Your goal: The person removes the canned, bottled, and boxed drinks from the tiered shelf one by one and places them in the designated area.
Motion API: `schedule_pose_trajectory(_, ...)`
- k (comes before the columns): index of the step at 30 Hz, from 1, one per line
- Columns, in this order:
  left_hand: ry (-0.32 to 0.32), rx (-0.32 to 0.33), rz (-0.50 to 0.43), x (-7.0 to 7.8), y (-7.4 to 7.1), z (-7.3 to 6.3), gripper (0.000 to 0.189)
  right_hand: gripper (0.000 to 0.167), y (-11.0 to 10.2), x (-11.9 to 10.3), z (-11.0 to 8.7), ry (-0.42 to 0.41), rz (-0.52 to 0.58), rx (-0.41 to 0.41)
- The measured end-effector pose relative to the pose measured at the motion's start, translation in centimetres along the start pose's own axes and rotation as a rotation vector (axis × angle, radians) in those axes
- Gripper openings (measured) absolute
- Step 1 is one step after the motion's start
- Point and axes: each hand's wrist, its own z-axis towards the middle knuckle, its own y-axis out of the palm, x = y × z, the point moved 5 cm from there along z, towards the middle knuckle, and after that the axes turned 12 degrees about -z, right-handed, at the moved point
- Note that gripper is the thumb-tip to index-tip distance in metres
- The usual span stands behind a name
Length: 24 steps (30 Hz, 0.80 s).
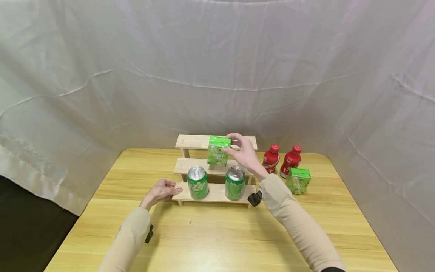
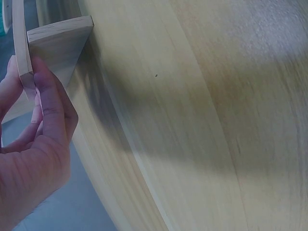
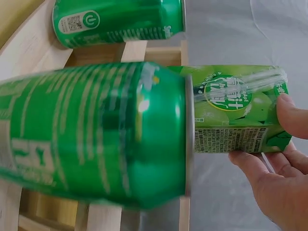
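My right hand (image 1: 244, 153) grips a green juice box (image 1: 217, 153) by its right side, over the middle tier of a three-tier wooden rack (image 1: 215, 192). In the right wrist view, thumb and fingers hold the upper end of the juice box (image 3: 236, 110), and a soda can partly hides its lower end. Pinched in my left hand (image 1: 162, 190) is the left end of the bottom board, the thumb on top. The left wrist view shows that board edge (image 2: 21, 53) between thumb and fingers. Two green soda cans (image 1: 198, 185) (image 1: 235, 185) stand upright on the bottom tier.
Right of the rack stand two red bottles (image 1: 271, 158) (image 1: 291, 160). A second green juice box (image 1: 298, 181) is in front of them on the wooden table (image 1: 210, 234). Grey cloth (image 1: 217, 75) hangs behind and at the sides.
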Motion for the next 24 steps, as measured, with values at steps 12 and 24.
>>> schedule_pose_trajectory(12, 0.006, -0.008, -0.01, 0.0, 0.0, 0.0, 0.057, 0.042, -4.3, 1.8, -2.7, -0.046, -0.01, 0.114)
schedule_pose_trajectory(24, 0.019, -0.021, -0.017, 0.0, 0.1, -0.1, 0.054, 0.041, -8.0, 4.9, -5.7, -0.021, 0.006, 0.282)
